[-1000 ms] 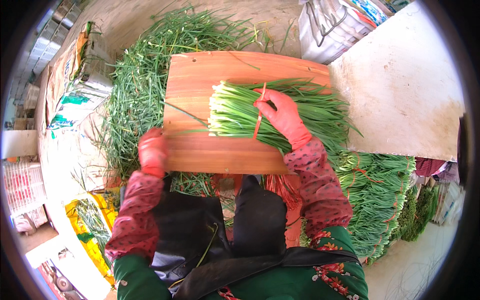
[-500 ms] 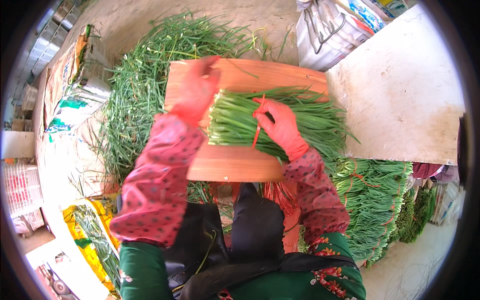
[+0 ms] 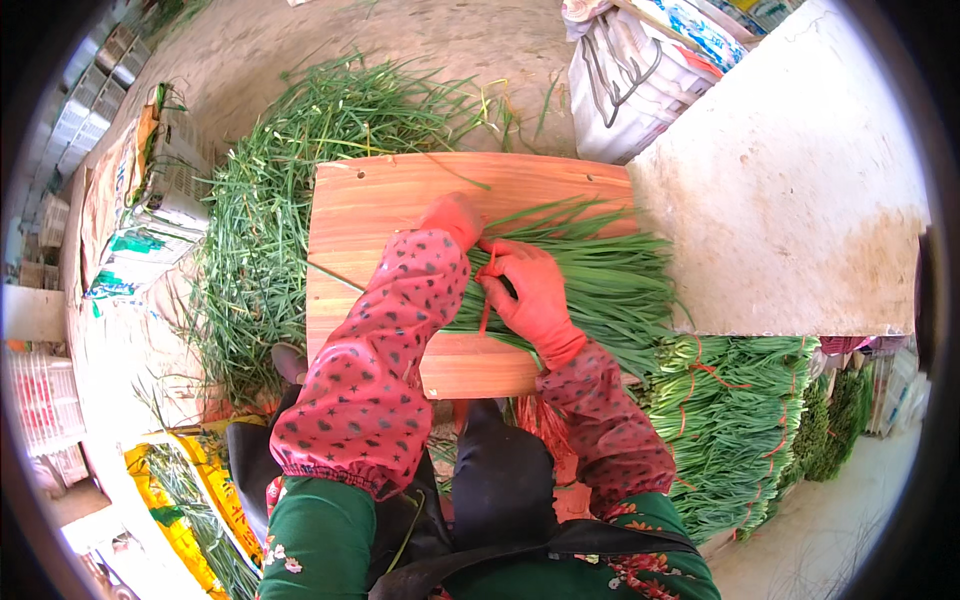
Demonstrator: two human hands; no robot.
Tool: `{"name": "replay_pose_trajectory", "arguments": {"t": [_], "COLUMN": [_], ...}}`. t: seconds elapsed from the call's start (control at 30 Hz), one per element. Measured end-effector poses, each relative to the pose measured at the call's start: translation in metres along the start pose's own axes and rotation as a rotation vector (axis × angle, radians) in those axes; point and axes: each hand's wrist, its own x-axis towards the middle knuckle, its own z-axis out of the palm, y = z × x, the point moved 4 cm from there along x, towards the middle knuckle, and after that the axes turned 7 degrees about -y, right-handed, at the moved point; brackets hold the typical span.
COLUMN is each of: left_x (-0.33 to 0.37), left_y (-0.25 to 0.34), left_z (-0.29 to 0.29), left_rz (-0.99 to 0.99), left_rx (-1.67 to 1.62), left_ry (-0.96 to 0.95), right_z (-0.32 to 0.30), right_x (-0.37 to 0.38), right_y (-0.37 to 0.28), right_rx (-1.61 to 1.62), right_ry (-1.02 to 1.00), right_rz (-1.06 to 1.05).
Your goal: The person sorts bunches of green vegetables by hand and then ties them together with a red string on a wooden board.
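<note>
Chive bunch point(image 3: 610, 275): right half of wooden board point(image 3: 365, 195). Right hand point(image 3: 535, 300), above board, pinches red tie point(image 3: 485, 318) across bunch. Left hand point(image 3: 452, 218), above board's middle: fingers hidden, grip cannot be told.

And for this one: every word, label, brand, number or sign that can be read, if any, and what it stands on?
I don't copy wording off things, so here is where print shows:
Yellow bag, lower left: dark characters, not transcribed.
White packaging, left: green marks, too unclear to read.
Blue-and-white packaging, top right: markings too small and distorted to read.
Wooden board and green bundle: no lettering visible.
</note>
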Motion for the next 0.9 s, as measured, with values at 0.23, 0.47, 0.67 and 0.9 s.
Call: {"name": "replay_pose_trajectory", "arguments": {"t": [0.23,0.47,0.67,0.9], "left_x": [0.002,-0.007,-0.022,-0.049], "left_y": [0.002,0.009,-0.003,-0.003], "left_z": [0.004,-0.006,0.003,-0.006], "left_rz": [-0.291,-0.156,0.058,-0.013], "left_rx": [-0.149,-0.438,-0.876,-0.975], "left_ry": [0.013,-0.030,0.093,-0.052], "right_z": [-0.006,-0.007,0.007,0.010], "right_x": [-0.002,-0.003,-0.012,0.001], "right_y": [-0.002,0.000,0.015,0.021], "right_rx": [0.006,0.012,0.437,0.210], "right_ry": [0.049,-0.019,0.080,-0.109], "right_rz": [-0.039,0.015,0.353,0.620]}}
